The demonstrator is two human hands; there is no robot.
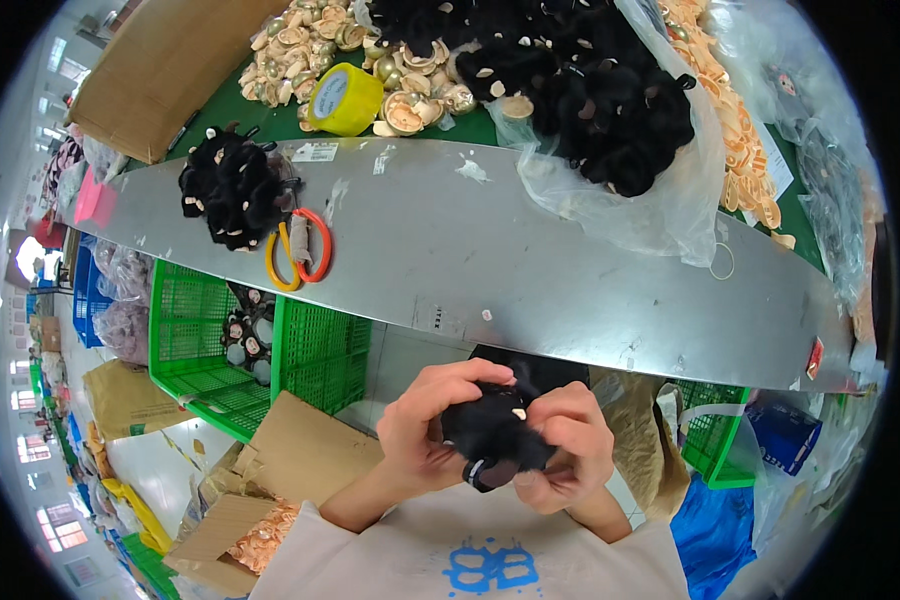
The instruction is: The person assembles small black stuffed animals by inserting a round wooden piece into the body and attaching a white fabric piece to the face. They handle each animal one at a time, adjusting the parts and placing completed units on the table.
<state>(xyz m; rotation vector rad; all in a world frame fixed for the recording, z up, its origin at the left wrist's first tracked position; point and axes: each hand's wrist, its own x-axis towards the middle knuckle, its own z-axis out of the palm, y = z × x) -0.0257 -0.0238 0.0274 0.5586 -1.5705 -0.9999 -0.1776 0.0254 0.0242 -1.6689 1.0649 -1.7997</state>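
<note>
Close to my chest, both hands hold a black furry plush piece. My left hand wraps round its left side, thumb below and fingers on top. On the other side, my right hand pinches the lower right part. A small pale bit sticks out of the fur, and a dark loop shows at the lower edge. What lies under the right fingertips is hidden. Beyond, on the grey metal table, rest scissors with orange and yellow handles, beside a small pile of black plush pieces.
A bigger heap of black plush pieces spills from a see-through bag. Yellow tape, shell-like beige parts and peach parts sit along the back. Green crates and a cardboard box stand below the table.
</note>
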